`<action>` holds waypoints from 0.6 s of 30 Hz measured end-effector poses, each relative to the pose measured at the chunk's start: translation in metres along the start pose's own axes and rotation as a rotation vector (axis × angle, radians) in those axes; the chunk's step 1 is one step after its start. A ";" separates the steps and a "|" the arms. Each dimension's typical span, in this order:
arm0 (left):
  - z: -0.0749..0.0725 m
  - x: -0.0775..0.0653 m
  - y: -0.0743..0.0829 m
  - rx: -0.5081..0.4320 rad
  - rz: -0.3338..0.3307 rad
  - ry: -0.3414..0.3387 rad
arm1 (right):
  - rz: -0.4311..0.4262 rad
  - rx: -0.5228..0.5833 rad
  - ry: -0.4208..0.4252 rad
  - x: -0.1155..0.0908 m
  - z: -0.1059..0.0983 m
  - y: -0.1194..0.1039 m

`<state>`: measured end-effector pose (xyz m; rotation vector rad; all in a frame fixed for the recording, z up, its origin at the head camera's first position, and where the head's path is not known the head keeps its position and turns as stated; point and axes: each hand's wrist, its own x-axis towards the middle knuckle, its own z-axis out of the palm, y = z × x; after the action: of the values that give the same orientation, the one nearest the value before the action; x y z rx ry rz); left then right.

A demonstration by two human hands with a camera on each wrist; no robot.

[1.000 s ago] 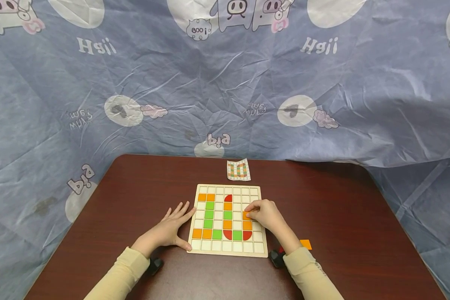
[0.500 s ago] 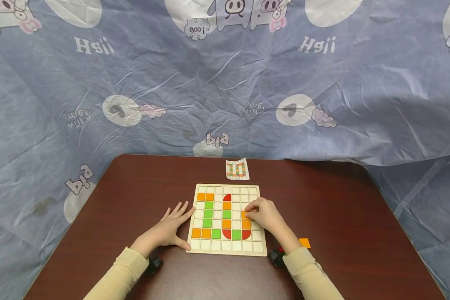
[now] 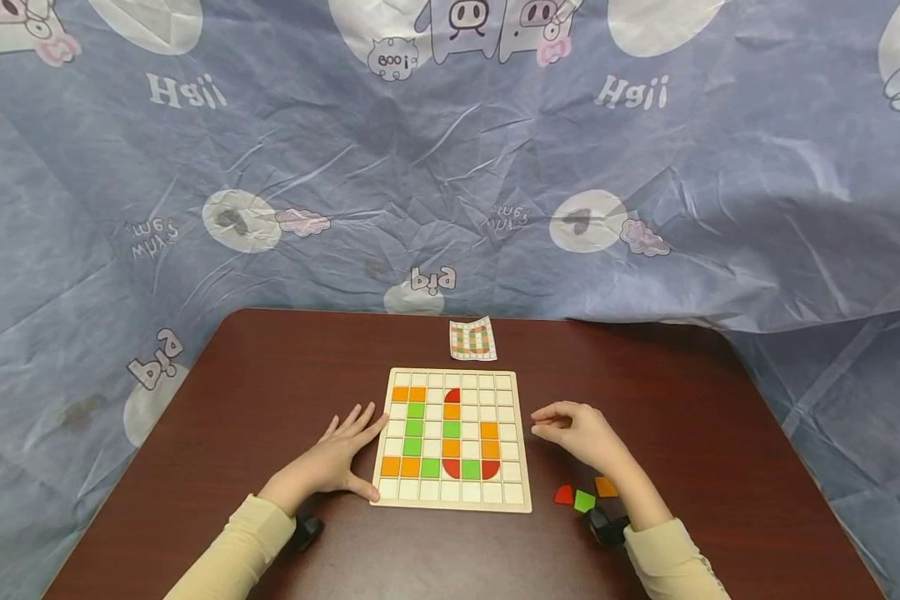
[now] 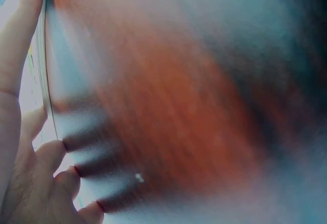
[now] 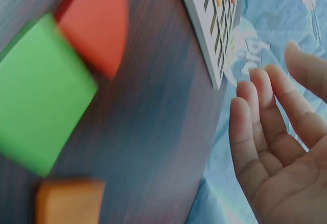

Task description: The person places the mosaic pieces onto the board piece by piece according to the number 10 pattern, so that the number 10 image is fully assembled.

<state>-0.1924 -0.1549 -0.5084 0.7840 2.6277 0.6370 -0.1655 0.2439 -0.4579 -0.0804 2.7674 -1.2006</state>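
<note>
A square wooden grid board [image 3: 523, 492] lies on the table, partly filled with orange and green square tiles and red quarter-round tiles. My left hand [image 3: 333, 462] spreads its fingers at the board's left edge, thumb on the lower left corner. Off the board's right side hovers my right hand [image 3: 581, 433], fingers loosely bent with nothing between them. Below it on the table lie a red quarter-round tile [image 3: 564, 495], a green tile [image 3: 584, 501] and an orange tile [image 3: 606, 487]. The right wrist view shows the green tile [image 5: 46, 96] close up beside the red one [image 5: 99, 24].
A small paper card [image 3: 473, 340] printed with a coloured grid pattern lies behind the board. The dark wooden table [image 3: 285, 358] ends at a blue patterned cloth [image 3: 390, 167] hanging behind it.
My right hand has let go of the orange tile in the board's right part and moved right, off the board. Loose tiles beside the board now show. My left hand stays put.
</note>
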 end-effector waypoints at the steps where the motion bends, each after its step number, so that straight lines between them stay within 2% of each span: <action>1: 0.000 0.000 0.000 -0.002 0.000 0.000 | 0.005 0.003 -0.004 -0.004 -0.004 0.003; 8: 0.001 0.000 0.000 0.001 0.001 0.000 | 0.049 0.007 -0.033 -0.029 -0.022 0.031; 18: 0.001 0.000 0.000 -0.004 0.006 0.004 | 0.064 0.031 -0.067 -0.051 -0.032 0.055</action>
<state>-0.1919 -0.1547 -0.5092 0.7906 2.6275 0.6460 -0.1194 0.3096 -0.4720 -0.0284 2.6722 -1.2015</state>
